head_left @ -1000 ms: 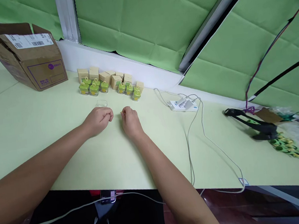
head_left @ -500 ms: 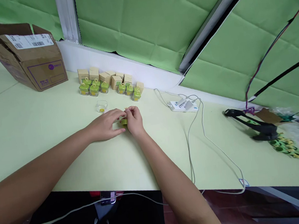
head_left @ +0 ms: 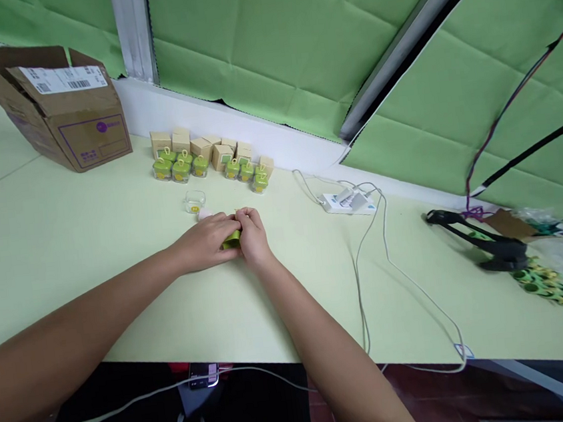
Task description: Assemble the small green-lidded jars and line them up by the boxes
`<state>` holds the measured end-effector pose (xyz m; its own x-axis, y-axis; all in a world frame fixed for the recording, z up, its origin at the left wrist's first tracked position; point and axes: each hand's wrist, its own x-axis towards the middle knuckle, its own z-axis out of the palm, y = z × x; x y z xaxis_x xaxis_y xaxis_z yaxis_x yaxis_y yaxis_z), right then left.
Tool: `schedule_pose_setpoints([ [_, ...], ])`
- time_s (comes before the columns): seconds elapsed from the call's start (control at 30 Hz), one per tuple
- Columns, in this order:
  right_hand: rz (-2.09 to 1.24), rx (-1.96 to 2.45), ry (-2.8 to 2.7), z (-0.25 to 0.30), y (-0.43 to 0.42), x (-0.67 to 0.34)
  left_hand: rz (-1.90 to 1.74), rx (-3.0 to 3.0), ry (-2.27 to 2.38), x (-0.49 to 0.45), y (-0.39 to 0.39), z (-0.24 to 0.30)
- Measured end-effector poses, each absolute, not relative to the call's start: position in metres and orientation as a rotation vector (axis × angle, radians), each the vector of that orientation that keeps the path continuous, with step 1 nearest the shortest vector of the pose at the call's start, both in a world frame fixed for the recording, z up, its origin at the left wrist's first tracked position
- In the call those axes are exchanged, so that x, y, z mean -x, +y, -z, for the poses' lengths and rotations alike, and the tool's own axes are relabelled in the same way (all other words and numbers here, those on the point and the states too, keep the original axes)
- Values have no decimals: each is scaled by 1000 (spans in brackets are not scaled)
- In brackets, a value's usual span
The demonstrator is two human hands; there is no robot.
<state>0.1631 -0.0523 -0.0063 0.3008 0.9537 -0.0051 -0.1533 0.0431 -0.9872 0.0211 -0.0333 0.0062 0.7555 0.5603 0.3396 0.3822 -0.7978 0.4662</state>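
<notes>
Left hand [head_left: 209, 240] and right hand [head_left: 252, 231] are both pinched shut on a small green plastic piece [head_left: 233, 238], mid pale-green worktop [head_left: 90, 258]; the fingers hide most of it. A small clear plastic tub [head_left: 194, 200] sits just behind the left hand. A row of green-lidded tubs [head_left: 180, 168] stands near the wall. A white power strip [head_left: 348, 201] lies to the right.

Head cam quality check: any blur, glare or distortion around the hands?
Head view: even soft light, no glare on the table, only faint shadows under the left hand and right hand; the green piece they pinch is small and partly covered. Head view, right edge: black clamp smeared, top right corner dark.
</notes>
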Motion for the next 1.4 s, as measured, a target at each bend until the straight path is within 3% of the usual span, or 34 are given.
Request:
schedule_pose_setpoints([
  [0.6, -895, 1269, -915, -4, -54, -175, -1028, -1988, 917, -15, -26, -9],
  [0.93, -853, 1216, -947, -7, -57, -174, -997, -1442, 756, -17, -24, -16],
  [1.4, -822, 1051, -1135, -14, -70, -163, -1019, -1204, 737, -19, -20, -20],
])
